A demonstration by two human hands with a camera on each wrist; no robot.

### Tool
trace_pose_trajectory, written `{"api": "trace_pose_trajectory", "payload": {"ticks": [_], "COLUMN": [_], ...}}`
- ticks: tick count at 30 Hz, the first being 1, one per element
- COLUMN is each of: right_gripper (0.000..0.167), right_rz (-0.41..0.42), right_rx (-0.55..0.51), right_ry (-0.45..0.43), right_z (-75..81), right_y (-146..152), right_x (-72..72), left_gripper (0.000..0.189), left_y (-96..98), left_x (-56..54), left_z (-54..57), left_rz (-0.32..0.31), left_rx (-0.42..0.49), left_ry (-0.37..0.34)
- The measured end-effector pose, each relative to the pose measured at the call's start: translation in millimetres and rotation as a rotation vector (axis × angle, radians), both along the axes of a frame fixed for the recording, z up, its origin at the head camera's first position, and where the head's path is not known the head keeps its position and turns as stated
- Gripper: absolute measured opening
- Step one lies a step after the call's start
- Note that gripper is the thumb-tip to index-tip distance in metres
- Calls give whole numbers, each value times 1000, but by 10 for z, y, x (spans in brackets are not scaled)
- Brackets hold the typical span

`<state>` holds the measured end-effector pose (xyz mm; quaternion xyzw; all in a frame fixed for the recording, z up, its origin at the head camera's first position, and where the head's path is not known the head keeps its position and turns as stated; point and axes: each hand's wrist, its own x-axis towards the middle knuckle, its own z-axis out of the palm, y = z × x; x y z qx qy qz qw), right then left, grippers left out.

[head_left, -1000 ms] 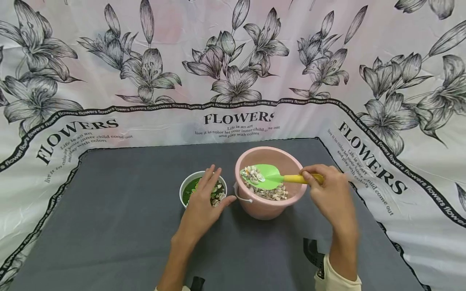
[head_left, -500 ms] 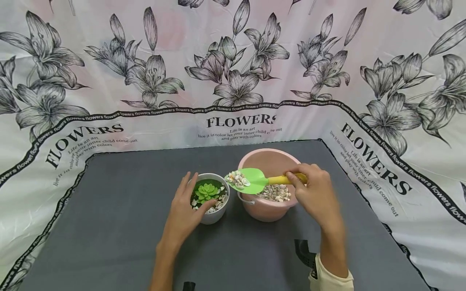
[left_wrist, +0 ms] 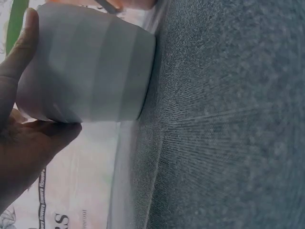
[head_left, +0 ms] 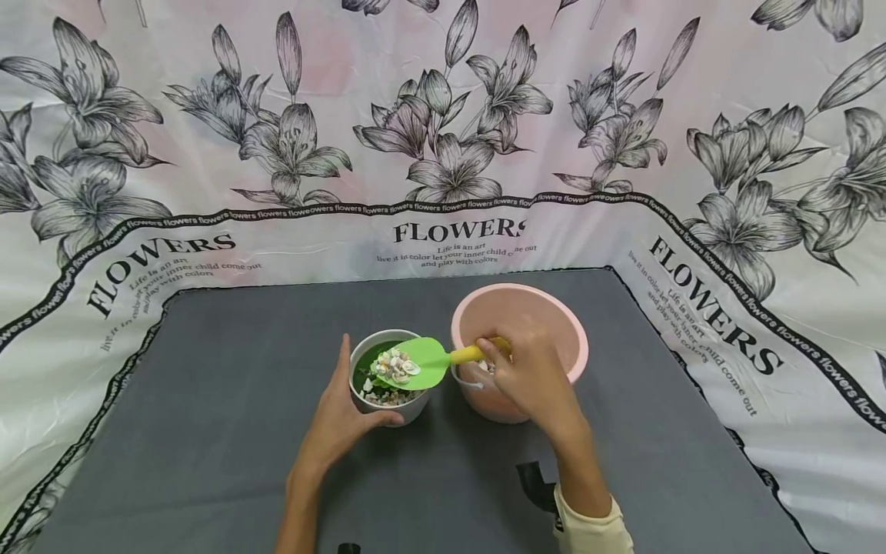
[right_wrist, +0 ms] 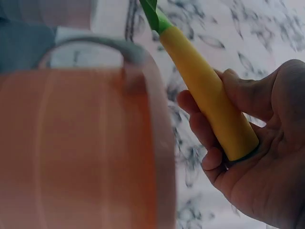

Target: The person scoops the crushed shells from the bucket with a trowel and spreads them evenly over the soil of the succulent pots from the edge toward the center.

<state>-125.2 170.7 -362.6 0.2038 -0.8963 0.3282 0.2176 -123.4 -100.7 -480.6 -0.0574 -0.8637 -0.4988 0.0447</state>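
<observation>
Seeing a gray table cloth lying under everything, and a white flower cloth hanging behind and at the sides, showing big black flowers and the word FLOWERS. Finding a pink bucket standing on the gray, just beside the white pot, on its right. Spotting a thin bucket handle hanging down on the side near the pot. Finding a green scoop in the way over the pot, carrying a little pile of stones and covering part of the green plant. Seeing more pot stones lying in the pot.

Losing most of the inside of the bucket behind the right hand, and catching only a few bucket stones. Seeing just bits of the plant under the scoop. Seeing a cream sleeve getting cut off at the bottom, with a curved black piece sticking out beside it. Getting only a blurry look at the bucket from the right wrist.

Holding the white pot with the left hand, spreading it wide, pressing with the thumb on the near side and with the fingers on the left side. Gripping the yellow handle with the right hand, curling the fingers around it (and hiding its end in the palm in the head view).
</observation>
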Motion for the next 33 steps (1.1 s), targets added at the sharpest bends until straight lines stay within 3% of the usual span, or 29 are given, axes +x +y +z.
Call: {"api": "trace_pose_trajectory", "payload": {"ticks": [6, 11, 15, 25, 30, 33], "right_gripper": [9, 10, 7, 6, 7, 7], "right_rz": [12, -5, -9, -19, -17, -16], "right_rx": [242, 398, 446, 492, 486, 481], "right_ry": [201, 354, 400, 493, 519, 517], "right_z": [-82, -46, -13, -11, -14, -25], "right_y": [-334, -526, -614, -698, -722, -722], "right_x": [-8, 50, 81, 77, 66, 63], "left_gripper": [152, 141, 129, 101, 119, 119], "left_y": [-33, -35, -33, -65, -62, -56], "left_x": [-22, -39, -36, -16, -8, 2], "left_z": [27, 35, 28, 19, 29, 21], "left_rz": [27, 52, 59, 43, 63, 89], "left_rx": [19, -36, -42, 79, 31, -13], "left_ry": [-8, 6, 28, 19, 20, 45]}}
